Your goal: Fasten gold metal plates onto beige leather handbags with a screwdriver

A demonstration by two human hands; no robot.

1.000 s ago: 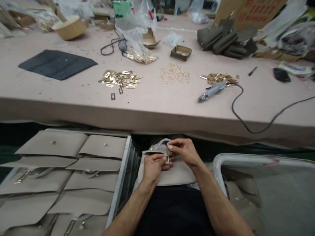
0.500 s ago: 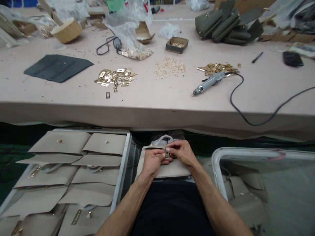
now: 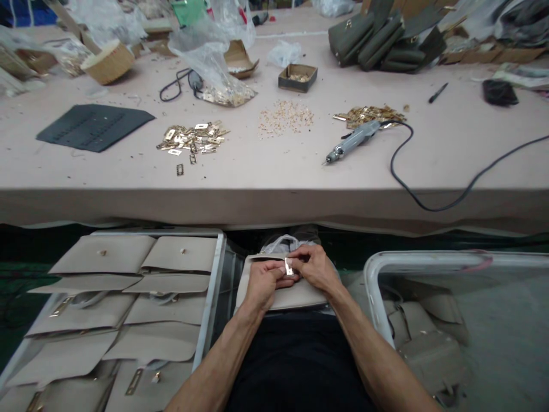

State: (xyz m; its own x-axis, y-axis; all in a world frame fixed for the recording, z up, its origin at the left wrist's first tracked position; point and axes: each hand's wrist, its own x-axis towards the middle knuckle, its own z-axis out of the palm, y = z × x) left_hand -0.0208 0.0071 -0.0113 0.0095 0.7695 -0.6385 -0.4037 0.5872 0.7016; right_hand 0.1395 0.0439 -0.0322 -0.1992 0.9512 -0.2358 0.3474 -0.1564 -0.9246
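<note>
A beige handbag [image 3: 295, 300] lies on my lap, with part of its upper side hidden under my hands. Between my fingertips a small gold slotted metal plate [image 3: 289, 267] catches the light above the bag. My left hand [image 3: 261, 284] is closed, thumb and fingers pinching at the plate's left side. From the other side my right hand [image 3: 318, 268] grips the plate's upper right edge with thumb and bent forefinger. Whether the plate is joined to the bag's flap is hidden by my fingers.
A crate [image 3: 219, 252] of beige bags stands at my left, and a white-rimmed bin [image 3: 373, 274] with more bags at my right. On the table lie a corded electric screwdriver [image 3: 351, 142], gold plates [image 3: 193, 137], tiny screws [image 3: 286, 118] and dark bags [image 3: 381, 46].
The metal plate has tilted slightly in my fingers and now shines brightly. My hands stay almost in place, while the view has turned a little to the right.
</note>
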